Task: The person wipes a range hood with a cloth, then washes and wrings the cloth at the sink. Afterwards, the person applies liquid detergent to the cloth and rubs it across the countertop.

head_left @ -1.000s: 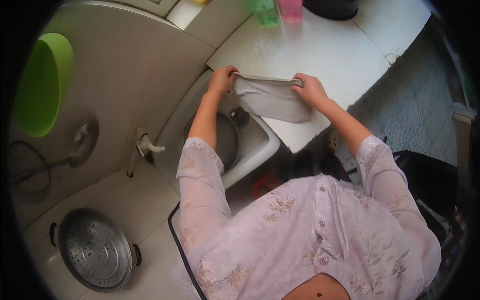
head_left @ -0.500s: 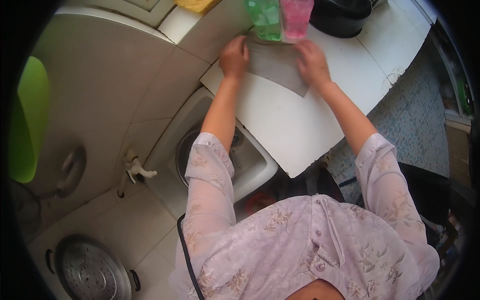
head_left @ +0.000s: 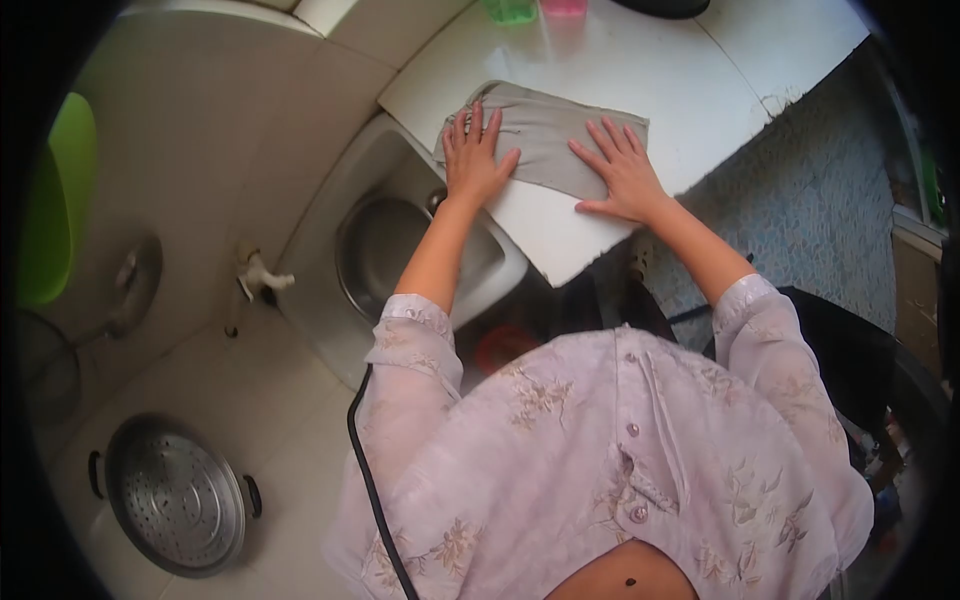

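Observation:
A grey cloth point(head_left: 548, 138) lies spread on the white counter point(head_left: 590, 62), wrinkled at its left end. My left hand point(head_left: 478, 160) rests on the cloth's left part, palm down with the fingers apart. On the cloth's right part lies my right hand point(head_left: 622, 172), flat, its fingers spread and its thumb pointing left. Neither hand grips the fabric. Just left of the counter corner, a round metal basin point(head_left: 385, 258) sits in the white sink point(head_left: 500, 290).
A white tap point(head_left: 262, 277) juts from the wall left of the sink. The perforated steamer pan point(head_left: 178, 497) is at lower left. Green point(head_left: 512, 10) and pink point(head_left: 563, 7) containers and a black pot point(head_left: 665, 7) stand at the counter's back. A green object point(head_left: 62, 200) is at far left.
The cloth went from being held by its edge to lying on the counter, first farther back, now nearer the front corner. Both hands have opened and flattened on it.

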Available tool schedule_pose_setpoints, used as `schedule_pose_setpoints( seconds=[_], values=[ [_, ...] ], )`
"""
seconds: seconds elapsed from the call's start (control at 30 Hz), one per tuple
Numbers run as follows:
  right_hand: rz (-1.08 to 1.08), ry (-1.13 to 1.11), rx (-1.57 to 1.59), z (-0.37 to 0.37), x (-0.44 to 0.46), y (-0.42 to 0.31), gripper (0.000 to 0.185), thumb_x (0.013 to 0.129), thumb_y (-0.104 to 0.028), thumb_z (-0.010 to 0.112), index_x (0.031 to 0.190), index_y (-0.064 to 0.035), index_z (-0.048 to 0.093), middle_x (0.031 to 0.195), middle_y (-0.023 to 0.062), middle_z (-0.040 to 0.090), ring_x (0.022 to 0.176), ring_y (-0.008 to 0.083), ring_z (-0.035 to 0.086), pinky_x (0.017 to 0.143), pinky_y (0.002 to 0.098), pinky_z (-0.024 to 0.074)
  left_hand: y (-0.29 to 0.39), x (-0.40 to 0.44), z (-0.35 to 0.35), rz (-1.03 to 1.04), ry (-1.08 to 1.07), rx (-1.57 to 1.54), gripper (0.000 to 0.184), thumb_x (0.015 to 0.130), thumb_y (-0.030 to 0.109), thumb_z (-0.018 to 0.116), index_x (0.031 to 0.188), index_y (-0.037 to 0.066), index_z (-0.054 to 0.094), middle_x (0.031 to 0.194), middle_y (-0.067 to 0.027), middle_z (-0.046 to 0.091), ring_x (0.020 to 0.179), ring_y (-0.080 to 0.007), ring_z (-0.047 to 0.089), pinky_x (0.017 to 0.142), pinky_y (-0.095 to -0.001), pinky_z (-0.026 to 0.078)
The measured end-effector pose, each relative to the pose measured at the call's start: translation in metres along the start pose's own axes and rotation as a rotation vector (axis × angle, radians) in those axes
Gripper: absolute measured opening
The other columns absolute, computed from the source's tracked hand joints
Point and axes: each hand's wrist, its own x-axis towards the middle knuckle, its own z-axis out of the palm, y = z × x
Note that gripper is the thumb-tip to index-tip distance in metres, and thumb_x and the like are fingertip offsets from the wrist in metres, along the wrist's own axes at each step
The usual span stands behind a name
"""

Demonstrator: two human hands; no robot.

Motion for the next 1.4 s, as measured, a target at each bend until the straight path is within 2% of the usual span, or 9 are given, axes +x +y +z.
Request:
schedule_pose_setpoints(
  seconds=[0.17, 0.3, 0.33, 0.43, 0.9, 1.0, 1.1, 1.17, 1.4],
  values=[
    [-0.054, -0.101, 0.045, -0.007, -0.059, -0.017, 0.086, 0.059, -0.063, 0.054, 0.130, -0.0209, 0.029, 0.136, 0.0137, 0.020, 0.127, 0.0325, 0.014, 0.102, 0.0458, 0.0082, -0.001, -0.070, -0.018, 0.200, -0.098, -0.210, 0.070, 0.063, 0.029, 0.062, 0.127, 0.017, 0.035, 0.136, -0.0119, 0.022, 0.126, -0.0306, 0.016, 0.103, -0.0425, 0.012],
    [-0.083, -0.306, -0.072, -0.020, -0.077, -0.027, 0.076, 0.062, -0.028, 0.065, 0.130, -0.0205, 0.030, 0.135, 0.0127, 0.022, 0.127, 0.0311, 0.015, 0.102, 0.0451, 0.0123, -0.005, -0.093, -0.022, 0.308, -0.096, -0.050, 0.068, 0.057, 0.000, 0.059, 0.120, 0.018, 0.043, 0.128, -0.0078, 0.036, 0.119, -0.0268, 0.032, 0.096, -0.0390, 0.029],
    [-0.102, -0.123, -0.079, -0.002, -0.084, -0.024, 0.069, 0.064, -0.009, 0.060, 0.127, -0.0203, 0.034, 0.133, 0.0116, 0.028, 0.126, 0.0304, 0.019, 0.102, 0.0447, 0.0162, -0.008, -0.095, -0.018, 0.321, 0.003, -0.023, 0.064, 0.058, -0.003, 0.057, 0.117, 0.019, 0.046, 0.123, -0.0060, 0.041, 0.115, -0.0255, 0.036, 0.093, -0.0382, 0.032],
    [-0.136, 0.035, 0.052, 0.017, -0.089, -0.016, 0.060, 0.068, -0.005, 0.055, 0.124, -0.0197, 0.039, 0.130, 0.0108, 0.034, 0.124, 0.0306, 0.022, 0.101, 0.0446, 0.0186, -0.006, -0.094, -0.016, 0.321, 0.188, 0.015, 0.048, 0.061, -0.004, 0.056, 0.104, 0.017, 0.056, 0.109, -0.0025, 0.052, 0.101, -0.0227, 0.047, 0.083, -0.0367, 0.039],
    [0.155, 0.041, 0.234, 0.011, -0.074, -0.012, 0.046, 0.068, -0.027, 0.065, 0.109, -0.0136, 0.050, 0.113, 0.0080, 0.046, 0.108, 0.0279, 0.039, 0.092, 0.0423, 0.0278, 0.001, -0.049, -0.022, 0.039, 0.076, -0.169, 0.028, 0.062, 0.017, 0.062, 0.089, 0.011, 0.059, 0.094, -0.0049, 0.057, 0.091, -0.0239, 0.051, 0.083, -0.0366, 0.038],
    [0.412, 0.476, 0.011, 0.001, -0.062, -0.006, 0.034, 0.068, -0.021, 0.064, 0.099, -0.0107, 0.052, 0.089, 0.0064, 0.056, 0.092, 0.0235, 0.051, 0.078, 0.0371, 0.0394, 0.011, -0.012, -0.017, -0.026, 0.318, -0.320, 0.026, 0.064, 0.020, 0.061, 0.087, 0.007, 0.059, 0.091, -0.0082, 0.059, 0.088, -0.0267, 0.053, 0.081, -0.0365, 0.040],
    [0.653, -0.051, 0.333, -0.027, -0.052, -0.012, 0.031, 0.067, -0.021, 0.065, 0.093, -0.0099, 0.052, 0.076, 0.0063, 0.058, 0.078, 0.0245, 0.055, 0.066, 0.0353, 0.0436, 0.003, 0.012, -0.023, -0.075, -0.069, -0.306, 0.025, 0.069, 0.015, 0.058, 0.092, 0.005, 0.058, 0.085, -0.0097, 0.060, 0.077, -0.0234, 0.057, 0.069, -0.0336, 0.044],
    [0.611, -0.080, 0.331, -0.022, -0.048, -0.002, 0.027, 0.067, -0.019, 0.063, 0.090, -0.0103, 0.053, 0.071, 0.0077, 0.057, 0.071, 0.0259, 0.055, 0.061, 0.0349, 0.0440, 0.002, 0.021, -0.034, 0.008, -0.327, -0.210, 0.026, 0.069, 0.010, 0.057, 0.094, 0.005, 0.057, 0.086, -0.0117, 0.059, 0.073, -0.0236, 0.057, 0.064, -0.0324, 0.045],
    [0.563, 0.173, 0.328, -0.031, -0.032, 0.002, 0.023, 0.066, -0.020, 0.058, 0.085, -0.0083, 0.053, 0.088, 0.0072, 0.054, 0.077, 0.0242, 0.053, 0.065, 0.0343, 0.0428, -0.022, 0.030, -0.047, 0.168, 0.130, -0.444, 0.022, 0.067, 0.002, 0.055, 0.088, 0.009, 0.058, 0.086, -0.0077, 0.058, 0.079, -0.0250, 0.056, 0.070, -0.0331, 0.044]
  ],
)
